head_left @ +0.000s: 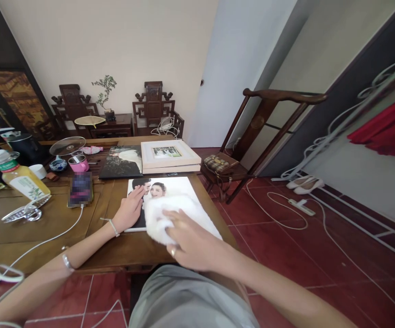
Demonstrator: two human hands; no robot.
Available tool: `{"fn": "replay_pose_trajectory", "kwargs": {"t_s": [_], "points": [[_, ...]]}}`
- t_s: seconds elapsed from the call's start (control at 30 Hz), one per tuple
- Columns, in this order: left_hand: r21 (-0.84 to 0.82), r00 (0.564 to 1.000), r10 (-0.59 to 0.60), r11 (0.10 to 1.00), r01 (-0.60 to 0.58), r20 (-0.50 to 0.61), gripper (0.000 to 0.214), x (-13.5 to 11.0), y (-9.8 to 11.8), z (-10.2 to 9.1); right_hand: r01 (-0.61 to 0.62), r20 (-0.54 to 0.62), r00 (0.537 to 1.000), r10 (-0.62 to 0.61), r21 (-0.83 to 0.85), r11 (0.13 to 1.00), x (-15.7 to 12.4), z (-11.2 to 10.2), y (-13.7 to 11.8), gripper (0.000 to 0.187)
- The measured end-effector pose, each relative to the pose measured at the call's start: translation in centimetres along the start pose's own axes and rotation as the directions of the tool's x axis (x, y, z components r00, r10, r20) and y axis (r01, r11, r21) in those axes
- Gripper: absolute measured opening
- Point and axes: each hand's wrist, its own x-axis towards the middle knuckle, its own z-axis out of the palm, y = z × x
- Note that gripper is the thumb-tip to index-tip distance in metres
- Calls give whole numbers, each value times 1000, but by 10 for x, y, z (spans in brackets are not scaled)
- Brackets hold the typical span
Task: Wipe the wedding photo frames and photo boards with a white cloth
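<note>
A large photo print (177, 186) showing a couple lies flat near the right end of the wooden table. My left hand (131, 209) rests flat on its left side, fingers stretched out and together. My right hand (187, 237) grips a fluffy white cloth (168, 207), which lies against the lower middle of the print and covers part of the picture. Some of the right fingers are hidden in the cloth's folds. Just behind the print are a dark photo panel (115, 165) and a stack of white picture frames (187, 157).
On the table's left are a phone (80, 190) with a charging cable, a pink mug (78, 164), a bottle of yellow liquid (23, 175) and a hair clip (27, 210). A wooden chair (259, 118) holding a bag (218, 162) stands right. Cables (286, 218) cross the red floor.
</note>
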Motion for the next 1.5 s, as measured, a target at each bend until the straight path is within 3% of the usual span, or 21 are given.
{"fn": "replay_pose_trajectory", "kwargs": {"t_s": [0.1, 0.17, 0.4, 0.5, 0.63, 0.77, 0.9, 1.0, 1.1, 1.27, 1.4, 1.5], "points": [[-4, 1000, 1, 1000, -1, 5, 46, 0, 0, 0, 29, 24, 999, -32, 113, 993, -23, -1, -5, 15], [-8, 1000, -6, 1000, 6, 11, 46, 0, 1, -1, 7, -7, 1000, -7, 143, 990, -21, -2, 3, 15], [5, 999, -37, 999, 37, 26, 47, -2, 4, -3, -224, -167, 961, 222, 7, 975, 48, -5, 53, 22], [-23, 999, -39, 999, 39, 6, 46, -1, 3, -2, -252, -196, 950, 242, -28, 967, 73, -5, 62, 24], [-169, 995, -52, 985, 37, -85, 46, 3, 4, -6, -170, -197, 968, 153, -77, 982, 87, 3, 52, 25], [-347, 970, -153, 934, 81, -188, 50, 8, 6, -19, 32, -142, 989, -43, -81, 996, 84, 11, 31, 24], [-417, 959, -223, 899, 133, -175, 53, 8, 7, -29, 226, -38, 973, -228, -49, 973, 66, 10, 15, 19], [-383, 965, -203, 915, 127, -164, 53, 8, 9, -26, 276, 6, 961, -276, 12, 961, 42, 6, 5, 18], [-301, 980, -123, 951, 71, -158, 52, 5, 11, -18, 220, 39, 974, -222, 48, 974, 15, 1, -2, 18], [-125, 998, 48, 991, -53, -40, 45, -3, 12, -9, -33, 20, 999, 34, -31, 999, -10, -8, 14, 22], [-81, 994, 109, 991, -108, 5, 38, -4, 10, -11, -227, -39, 974, 223, -143, 963, 3, -15, 53, 23], [-82, 992, 125, 989, -124, 4, 37, -3, 9, -12, -264, -135, 956, 261, -3, 965, 33, -20, 80, 21]]}}
